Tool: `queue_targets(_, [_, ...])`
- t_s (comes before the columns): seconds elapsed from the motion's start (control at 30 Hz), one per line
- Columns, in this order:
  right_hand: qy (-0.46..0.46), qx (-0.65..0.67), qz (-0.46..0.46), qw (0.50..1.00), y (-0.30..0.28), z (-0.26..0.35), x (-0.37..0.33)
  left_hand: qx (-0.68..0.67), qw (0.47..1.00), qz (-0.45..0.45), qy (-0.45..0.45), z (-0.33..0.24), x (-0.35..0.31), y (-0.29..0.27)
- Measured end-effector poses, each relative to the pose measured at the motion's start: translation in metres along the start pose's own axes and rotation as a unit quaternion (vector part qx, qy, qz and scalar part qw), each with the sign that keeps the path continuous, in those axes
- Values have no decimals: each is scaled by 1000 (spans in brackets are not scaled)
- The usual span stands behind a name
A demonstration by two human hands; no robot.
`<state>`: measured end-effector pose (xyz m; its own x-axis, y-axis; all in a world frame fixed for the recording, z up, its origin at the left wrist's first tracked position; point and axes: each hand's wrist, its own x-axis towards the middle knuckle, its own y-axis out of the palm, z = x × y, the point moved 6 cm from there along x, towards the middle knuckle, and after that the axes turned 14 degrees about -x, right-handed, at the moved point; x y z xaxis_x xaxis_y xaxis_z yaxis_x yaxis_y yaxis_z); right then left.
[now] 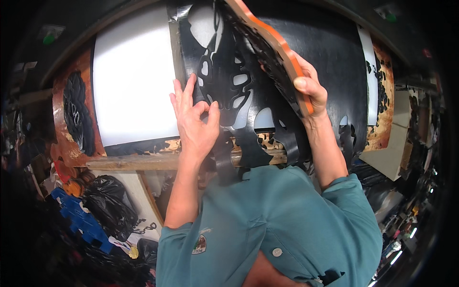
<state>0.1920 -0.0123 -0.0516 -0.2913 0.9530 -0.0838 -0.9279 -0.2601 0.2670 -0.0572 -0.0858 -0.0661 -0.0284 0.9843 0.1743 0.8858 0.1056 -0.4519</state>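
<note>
My right hand (pixel 311 86) grips the near end of a long, curved cutting die (pixel 275 38) with an orange edge, thumb on top. The die is tilted up on its side, and its inner face is dark and rough. Below it lies a black rubber-like sheet (pixel 191 48) with many shaped openings cut through it. At the sheet's left part, my left hand (pixel 198 124) makes a pinch, thumb and index finger closed in a ring and the other fingers stretched out. Whether a scrap is between those fingertips is not clear.
A white board (pixel 136 86) lies left of the sheet. Dark strips (pixel 76 112) are heaped on the far-left brown surface. A wooden beam (pixel 136 163) forms the near edge. Lower left are a black bag (pixel 110 203) and a blue crate (pixel 81 220). Black scraps (pixel 381 86) lie far right.
</note>
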Motion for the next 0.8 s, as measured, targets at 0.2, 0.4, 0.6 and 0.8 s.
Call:
queue_targets(0.2, [-14, -49, -46, 998, -22, 22, -24, -5, 1000, 6, -4, 3, -1, 1])
queue_targets(0.4, [-15, -48, -128, 991, -44, 39, -42, -55, 998, -16, -6, -2, -3, -10])
queue_targets(0.6, [-71, -374, -151, 912, -40, 32, -54, 66, 991, 1, 119, -33, 11, 8])
queue_targets(0.8, [-155, -689, -133, 696, -10, 1, -33, 169, 966, 104, 163, -7, 50, 43])
